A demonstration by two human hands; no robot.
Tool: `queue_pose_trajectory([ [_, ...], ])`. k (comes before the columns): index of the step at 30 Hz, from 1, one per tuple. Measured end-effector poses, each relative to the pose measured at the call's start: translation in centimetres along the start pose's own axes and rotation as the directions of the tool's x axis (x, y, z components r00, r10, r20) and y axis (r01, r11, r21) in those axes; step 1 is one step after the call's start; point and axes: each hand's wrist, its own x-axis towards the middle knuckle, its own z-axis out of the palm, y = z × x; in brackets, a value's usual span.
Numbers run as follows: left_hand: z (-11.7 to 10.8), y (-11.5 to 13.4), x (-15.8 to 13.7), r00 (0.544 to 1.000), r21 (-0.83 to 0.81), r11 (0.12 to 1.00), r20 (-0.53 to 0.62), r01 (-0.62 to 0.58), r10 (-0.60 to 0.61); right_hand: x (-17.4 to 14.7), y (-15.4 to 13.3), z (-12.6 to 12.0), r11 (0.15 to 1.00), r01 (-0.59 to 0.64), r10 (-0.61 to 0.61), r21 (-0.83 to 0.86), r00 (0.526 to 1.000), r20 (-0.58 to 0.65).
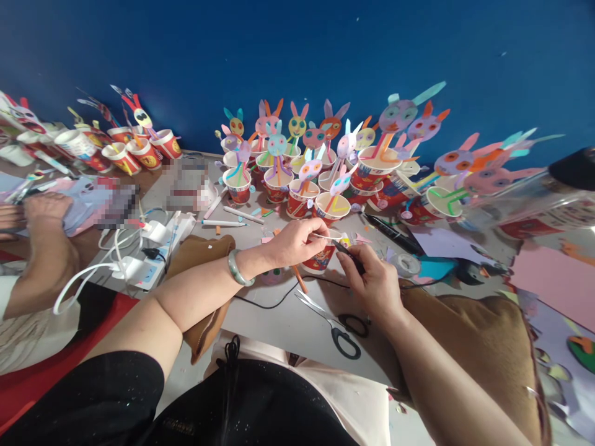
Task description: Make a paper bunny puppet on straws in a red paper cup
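Note:
My left hand (297, 243) pinches the rim of a red paper cup (318, 261), which is partly covered by the fingers. In my right hand (374, 275) is a slim dark-handled tool (348, 256), its tip against the cup's rim; its exact kind is unclear. An orange paper strip (299, 277) slants down beside the cup. Below my hands, scissors (332, 322) with black handles lie with their blades slightly apart. A round paper face (271, 276) lies partly hidden under my left wrist.
Behind the hands stand several red cups (303, 199) with paper rabbit figures. Markers (225, 223) lie at the left, near a power strip (160, 254) with cables. On the right are a black pen (393, 233), a tape roll (408, 265) and pink paper (558, 282). A person's hand (46, 207) works at far left.

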Motion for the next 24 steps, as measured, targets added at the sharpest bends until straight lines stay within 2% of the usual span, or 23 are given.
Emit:
queue_pose_trajectory([
  [7, -0.06, 0.34, -0.01, 0.998, -0.051, 0.997, 0.021, 0.063, -0.062, -0.02, -0.09, -0.01, 1.000, 0.004, -0.004, -0.005, 1.000, 0.017],
  [24, -0.09, 0.11, 0.08, 0.993, -0.086, 0.990, 0.037, 0.115, -0.112, -0.16, -0.10, 0.20, 1.000, -0.002, 0.003, -0.001, 1.000, 0.026],
])
